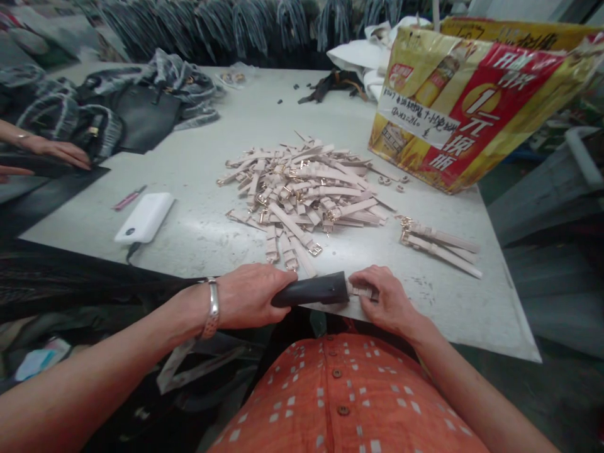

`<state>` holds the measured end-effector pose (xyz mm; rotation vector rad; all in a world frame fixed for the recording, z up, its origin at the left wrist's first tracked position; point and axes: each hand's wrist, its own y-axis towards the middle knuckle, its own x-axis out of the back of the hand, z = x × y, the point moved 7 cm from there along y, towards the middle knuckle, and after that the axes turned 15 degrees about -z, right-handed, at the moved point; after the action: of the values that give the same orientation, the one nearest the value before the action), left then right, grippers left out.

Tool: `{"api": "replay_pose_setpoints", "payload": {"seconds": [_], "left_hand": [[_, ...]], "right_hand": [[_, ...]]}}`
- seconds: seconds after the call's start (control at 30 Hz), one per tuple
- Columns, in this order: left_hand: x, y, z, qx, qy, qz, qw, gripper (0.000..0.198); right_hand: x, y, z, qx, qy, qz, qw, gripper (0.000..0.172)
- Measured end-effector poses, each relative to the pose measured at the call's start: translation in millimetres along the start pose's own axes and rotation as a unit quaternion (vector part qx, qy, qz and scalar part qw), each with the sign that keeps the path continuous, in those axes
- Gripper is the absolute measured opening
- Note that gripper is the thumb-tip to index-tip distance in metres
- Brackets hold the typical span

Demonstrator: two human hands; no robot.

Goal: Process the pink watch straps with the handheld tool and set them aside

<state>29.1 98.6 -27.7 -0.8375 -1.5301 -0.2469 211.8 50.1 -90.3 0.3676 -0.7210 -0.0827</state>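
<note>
Near the table's front edge, my left hand (250, 294) is wrapped round a black tube-shaped object (314, 290), whose wide end points right. I cannot make out what kind of object it is. Just off that wide end, my right hand (384, 299) is closed on a small beige buckle strap (362, 292), mostly hidden by the fingers. Beyond my hands lies a big heap of beige straps with gold buckles (306, 189). To the right, several similar straps (441, 245) lie side by side.
A white power bank (145, 218) with a dark cable and a pink-handled tool (129, 197) lie left. A yellow and red carton (453, 113) stands back right. Black bags (146, 113) cover the back left, where another person's hand (61, 151) rests on black material.
</note>
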Motion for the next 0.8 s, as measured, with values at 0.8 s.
{"api": "replay_pose_setpoints", "payload": {"seconds": [0.8], "left_hand": [[-5.3, -7.0, 6.3, 0.003, -0.004, -0.016, 1.000, 0.017]], "right_hand": [[5.9, -0.8, 5.7, 0.017, -0.026, 0.052, 0.998, 0.028]]}}
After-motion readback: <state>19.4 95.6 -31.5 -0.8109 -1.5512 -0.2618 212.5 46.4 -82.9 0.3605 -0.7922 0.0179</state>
